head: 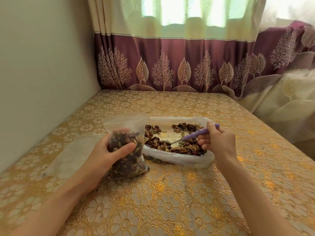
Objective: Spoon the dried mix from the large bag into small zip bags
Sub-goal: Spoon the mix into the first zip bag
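Left hand (109, 152) holds a bulging small zip bag (127, 155) of dark dried mix.

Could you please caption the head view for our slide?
Left hand holds filled clear zip bag; right hand dips purple-handled spoon into large bag.

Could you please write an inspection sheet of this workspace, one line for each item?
Surface: table under a gold flowered cover.
Job's things: large bag lies open, dried mix spread thin inside; small bag looks nearly full; spoon tip down in the mix.
Clutter: flat clear plastic beside the small bag.
Grippers: left hand grips the small bag; right hand holds the spoon.
Cables: nothing seen.
Surroundings: wall on the left, curtain behind.
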`<state>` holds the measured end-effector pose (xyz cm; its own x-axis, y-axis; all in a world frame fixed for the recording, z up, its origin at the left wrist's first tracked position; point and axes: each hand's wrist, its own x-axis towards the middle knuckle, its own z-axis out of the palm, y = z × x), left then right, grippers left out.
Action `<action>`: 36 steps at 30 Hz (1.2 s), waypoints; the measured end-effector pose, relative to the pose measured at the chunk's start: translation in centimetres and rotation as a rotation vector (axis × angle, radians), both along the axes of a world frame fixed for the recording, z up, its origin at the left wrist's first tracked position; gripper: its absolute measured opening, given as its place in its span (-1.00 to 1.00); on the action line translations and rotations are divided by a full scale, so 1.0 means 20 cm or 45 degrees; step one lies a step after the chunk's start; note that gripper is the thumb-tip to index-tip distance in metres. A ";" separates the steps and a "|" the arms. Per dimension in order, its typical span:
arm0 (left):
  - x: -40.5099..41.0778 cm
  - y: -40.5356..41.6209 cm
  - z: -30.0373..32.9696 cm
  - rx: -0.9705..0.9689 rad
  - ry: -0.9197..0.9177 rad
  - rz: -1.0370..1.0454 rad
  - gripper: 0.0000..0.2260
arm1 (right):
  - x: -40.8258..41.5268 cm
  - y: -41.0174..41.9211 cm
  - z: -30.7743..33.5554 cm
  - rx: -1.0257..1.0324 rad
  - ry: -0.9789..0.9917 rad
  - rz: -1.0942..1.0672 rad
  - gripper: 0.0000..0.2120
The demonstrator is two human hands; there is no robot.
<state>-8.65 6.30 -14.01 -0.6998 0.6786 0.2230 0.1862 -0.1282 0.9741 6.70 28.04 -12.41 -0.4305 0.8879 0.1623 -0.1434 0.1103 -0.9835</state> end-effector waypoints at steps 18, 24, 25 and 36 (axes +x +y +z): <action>0.08 0.02 0.01 -0.288 0.098 -0.161 -0.57 | 0.01 -0.12 0.20 0.016 0.465 0.043 -0.64; 0.09 0.01 0.02 -0.282 0.076 -0.182 -0.44 | -0.01 -0.21 0.21 0.237 0.464 0.228 -0.68; 0.09 0.01 0.02 -0.278 0.083 -0.185 -0.40 | -0.01 -0.22 0.21 0.260 0.468 0.250 -0.68; 0.06 0.00 0.03 -0.175 0.103 -0.151 -0.59 | 0.00 -0.17 0.19 0.133 0.594 0.278 -0.66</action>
